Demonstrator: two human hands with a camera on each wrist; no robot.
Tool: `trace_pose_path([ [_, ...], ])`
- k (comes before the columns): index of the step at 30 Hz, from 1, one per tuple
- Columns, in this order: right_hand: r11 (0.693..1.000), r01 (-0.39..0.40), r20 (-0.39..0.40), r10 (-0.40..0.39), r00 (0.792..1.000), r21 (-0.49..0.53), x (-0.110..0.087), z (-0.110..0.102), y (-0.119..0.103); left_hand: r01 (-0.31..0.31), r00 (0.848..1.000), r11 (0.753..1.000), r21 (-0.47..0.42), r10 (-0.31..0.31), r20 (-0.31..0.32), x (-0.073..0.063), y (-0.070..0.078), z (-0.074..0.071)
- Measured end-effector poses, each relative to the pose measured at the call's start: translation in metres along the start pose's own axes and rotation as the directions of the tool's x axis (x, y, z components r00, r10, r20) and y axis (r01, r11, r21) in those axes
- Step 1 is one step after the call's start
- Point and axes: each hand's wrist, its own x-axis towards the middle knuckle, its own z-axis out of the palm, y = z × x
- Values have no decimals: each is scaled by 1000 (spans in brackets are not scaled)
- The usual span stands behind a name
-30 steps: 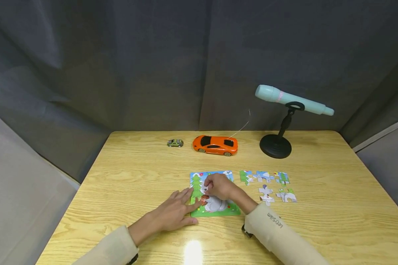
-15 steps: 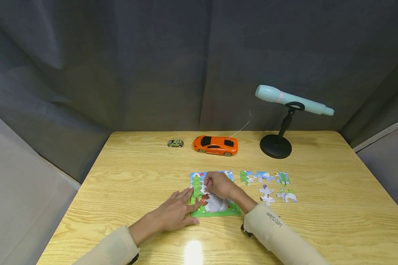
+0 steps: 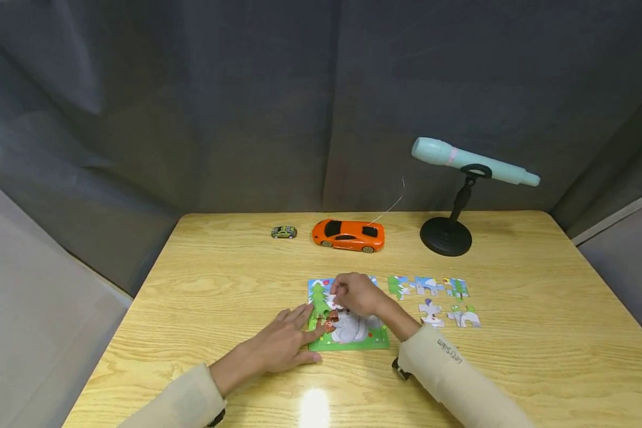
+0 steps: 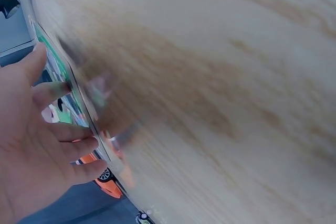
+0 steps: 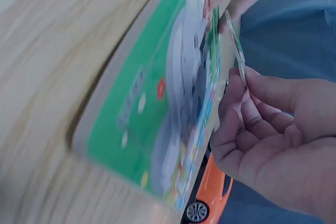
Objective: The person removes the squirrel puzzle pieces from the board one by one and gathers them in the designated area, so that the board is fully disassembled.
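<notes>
A jigsaw puzzle in a tray with a green border (image 3: pixel 375 343) lies on the table, picturing a grey animal. My right hand (image 3: pixel 357 294) is over its upper part. Between thumb and fingertips it pinches a thin puzzle piece (image 5: pixel 236 45), which stands tilted over the tray in the right wrist view. The left hand (image 3: pixel 280 342) lies at the tray's left side, fingers spread and fairly straight, fingertips on the picture. In the left wrist view those fingers reach along the tray's edge (image 4: pixel 79 90). My right hand covers part of the picture from above.
Several loose puzzle pieces (image 3: pixel 430 312) lie right of the tray. Behind it are an orange toy car (image 3: pixel 349 235) with a thin wire and a small green toy car (image 3: pixel 284 232). A light-blue microphone (image 3: pixel 473 163) rests on a black stand (image 3: pixel 446 236) at the back right.
My right hand has risen slightly away from the tray, and the pinched piece has tilted up with it. The left hand has stayed in place.
</notes>
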Motion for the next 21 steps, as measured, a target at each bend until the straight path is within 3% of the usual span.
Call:
trace_pose_path([
  [12,999,21,-5,-21,1000,49,-28,-44,35,-61,998,994,96,62,-7,0,-1,1],
  [21,998,-6,-54,10,999,68,-48,-70,58,-89,996,992,84,90,-6,-2,-3,4],
])
